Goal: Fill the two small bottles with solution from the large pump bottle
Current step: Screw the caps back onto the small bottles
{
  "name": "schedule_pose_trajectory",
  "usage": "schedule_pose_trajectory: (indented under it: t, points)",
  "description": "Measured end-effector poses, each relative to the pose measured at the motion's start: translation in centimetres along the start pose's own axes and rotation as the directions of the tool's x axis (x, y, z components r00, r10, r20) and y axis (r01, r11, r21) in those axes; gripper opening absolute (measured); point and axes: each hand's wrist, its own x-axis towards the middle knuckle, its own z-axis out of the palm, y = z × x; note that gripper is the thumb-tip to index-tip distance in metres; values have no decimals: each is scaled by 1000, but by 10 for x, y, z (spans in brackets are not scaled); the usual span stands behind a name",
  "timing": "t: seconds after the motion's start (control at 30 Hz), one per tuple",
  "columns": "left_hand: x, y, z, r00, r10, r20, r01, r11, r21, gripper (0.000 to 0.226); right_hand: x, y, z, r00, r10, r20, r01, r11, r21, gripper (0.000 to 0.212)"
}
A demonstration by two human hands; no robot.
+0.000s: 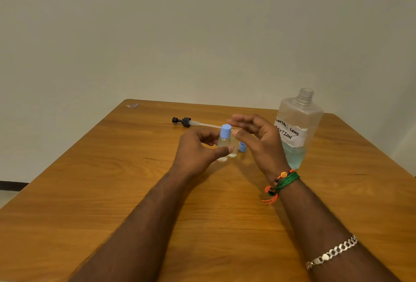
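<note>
A small clear bottle with a blue cap (224, 141) stands at the table's middle, with my left hand (198, 148) gripping its body between thumb and fingers. A second small clear bottle (233, 152) stands just behind it, uncapped. A loose blue cap (242, 147) lies to the right of it. My right hand (256, 137) hovers beside the capped bottle, fingers apart, holding nothing. The large clear bottle (297, 128), labelled "contact lens solution", stands open at the right with bluish liquid low inside. Its black pump head with tube (186, 121) lies on the table behind.
The wooden table (112, 191) has rounded far corners and a plain wall behind it. A small scrap (132, 105) lies near the far left corner. Thread bands and a chain bracelet sit on my right forearm.
</note>
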Motion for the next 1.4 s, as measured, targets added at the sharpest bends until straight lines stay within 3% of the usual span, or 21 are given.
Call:
schedule_pose_trajectory:
  t: [0.3,0.8,1.13,1.3,1.4]
  points:
    - [0,-1,-1,999,-3,37,3,1000,5,27,0,6,2,1000,-9,-17,7,997,-81,38]
    - [1,-2,-2,999,-5,36,5,1000,19,31,-4,1,6,1000,-20,-3,20,996,-85,30]
    - [1,-2,-1,999,-15,41,14,999,36,33,-6,2,8,1000,-22,2,22,984,-179,33]
    - [0,-2,1,999,-21,30,20,998,62,34,-5,2,5,998,-22,-62,10,980,-198,29]
    - [0,-1,0,1000,-21,2,20,998,58,30,-5,0,7,995,-56,-80,37,976,-215,36]
